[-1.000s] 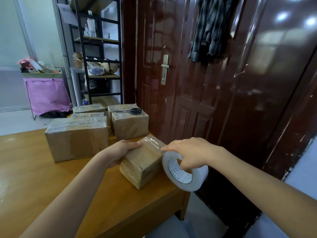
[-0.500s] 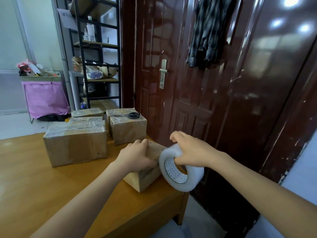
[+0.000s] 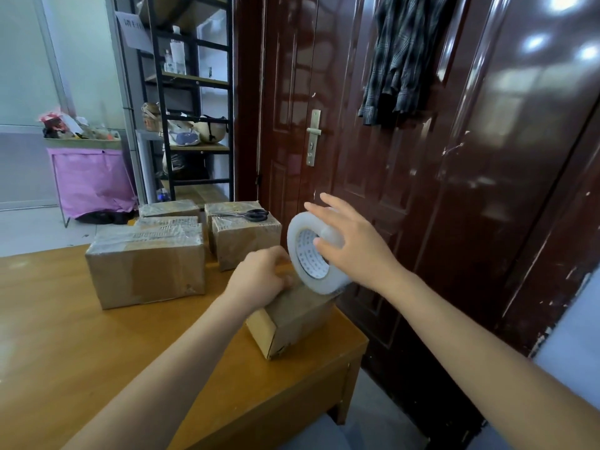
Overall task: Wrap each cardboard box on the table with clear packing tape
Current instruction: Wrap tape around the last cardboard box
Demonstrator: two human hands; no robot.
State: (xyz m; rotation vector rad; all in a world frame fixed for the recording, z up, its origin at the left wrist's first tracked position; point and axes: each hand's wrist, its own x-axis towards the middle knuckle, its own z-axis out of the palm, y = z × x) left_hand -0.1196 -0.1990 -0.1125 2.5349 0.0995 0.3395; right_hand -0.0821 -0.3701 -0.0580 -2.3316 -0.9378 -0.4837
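Mid-wrap on the small box (image 3: 292,316) at frame centre — left hand (image 3: 259,279) grips it, right hand (image 3: 354,245) holds the tape roll (image 3: 313,251) with fingers splayed — next, probably pull tape around.

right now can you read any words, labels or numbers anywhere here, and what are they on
Nothing here can be read for certain.
Tape roll core: rows of dark print, too blurred.
Paper sheet on the shelf unit: a few characters, too small.
Large cardboard box: print under tape on top, illegible.
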